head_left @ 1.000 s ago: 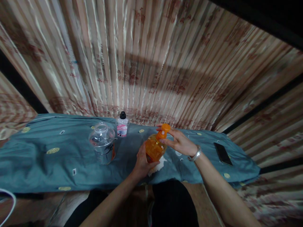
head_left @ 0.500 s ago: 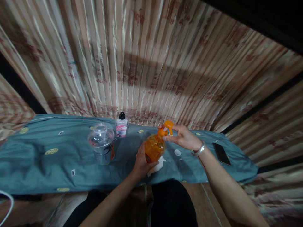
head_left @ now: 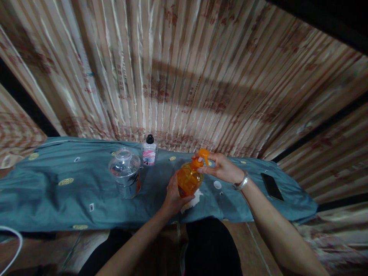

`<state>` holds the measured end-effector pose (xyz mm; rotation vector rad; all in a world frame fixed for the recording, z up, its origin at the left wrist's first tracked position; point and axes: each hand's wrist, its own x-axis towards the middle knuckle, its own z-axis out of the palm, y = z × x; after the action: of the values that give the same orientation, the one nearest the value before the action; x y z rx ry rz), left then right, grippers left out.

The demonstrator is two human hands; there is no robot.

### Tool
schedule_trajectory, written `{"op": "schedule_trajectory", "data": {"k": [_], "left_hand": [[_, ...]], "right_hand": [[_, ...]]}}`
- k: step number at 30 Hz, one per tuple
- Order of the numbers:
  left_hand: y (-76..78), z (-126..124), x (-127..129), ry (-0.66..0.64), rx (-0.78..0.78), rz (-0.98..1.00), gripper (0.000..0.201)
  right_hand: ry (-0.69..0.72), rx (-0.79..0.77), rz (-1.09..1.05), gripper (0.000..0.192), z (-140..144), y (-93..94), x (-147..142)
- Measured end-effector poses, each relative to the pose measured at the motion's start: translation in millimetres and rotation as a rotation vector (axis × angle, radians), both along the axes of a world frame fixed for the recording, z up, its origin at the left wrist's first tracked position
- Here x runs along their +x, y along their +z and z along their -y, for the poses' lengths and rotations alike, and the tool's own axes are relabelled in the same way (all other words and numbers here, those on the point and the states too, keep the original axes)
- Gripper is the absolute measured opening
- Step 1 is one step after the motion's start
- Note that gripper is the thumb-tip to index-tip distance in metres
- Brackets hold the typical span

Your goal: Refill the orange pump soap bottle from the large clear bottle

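An orange pump bottle (head_left: 190, 180) of clear orange plastic is tilted a little to the right above the cloth. My left hand (head_left: 174, 194) is wrapped around the lower left side of its body. At the neck, the fingers of my right hand (head_left: 224, 167) grip the orange pump top (head_left: 197, 162), whose spout (head_left: 204, 154) points up and right. A silver bracelet sits on my right wrist. Partly under the bottle lies a torn white piece (head_left: 192, 202), perhaps tissue, and a small white disc (head_left: 217, 184) rests to the right of it.
A clear plastic cup with a domed lid (head_left: 125, 174) stands to the left. Behind it is a small clear bottle with a black cap (head_left: 149, 150). A dark phone (head_left: 272, 186) lies at the right on the teal cloth (head_left: 99, 184). Pleated curtains (head_left: 172, 88) hang behind.
The whole view has shifted slightly. Both hands keep their hold on the bottle and its pump top, with hardly any visible movement of either.
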<state>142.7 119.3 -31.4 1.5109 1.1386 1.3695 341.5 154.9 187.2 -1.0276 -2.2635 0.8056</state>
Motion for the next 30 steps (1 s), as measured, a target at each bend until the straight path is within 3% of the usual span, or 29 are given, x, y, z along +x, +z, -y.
{"op": "schedule_trajectory", "data": {"k": [10, 18, 23, 30], "left_hand": [[1.0, -1.8, -0.2, -0.007, 0.004, -0.006, 0.114], [4.1, 0.0, -4.3, -0.046, 0.017, -0.026, 0.111], [3.1, 0.8, -5.5, -0.048, 0.029, -0.025, 0.113], [0.7, -0.1, -4.9, -0.054, 0.031, -0.009, 0.115]], "right_hand": [[0.028, 0.065, 0.007, 0.046, -2.1, 2.7, -3.8], [-0.226, 0.239, 0.049, 0.030, 19.8, -16.2, -13.8], [-0.368, 0.273, 0.032, 0.031, 26.9, -25.3, -23.2], [-0.233, 0.160, -0.058, 0.035, 19.2, -24.5, -16.9]]}}
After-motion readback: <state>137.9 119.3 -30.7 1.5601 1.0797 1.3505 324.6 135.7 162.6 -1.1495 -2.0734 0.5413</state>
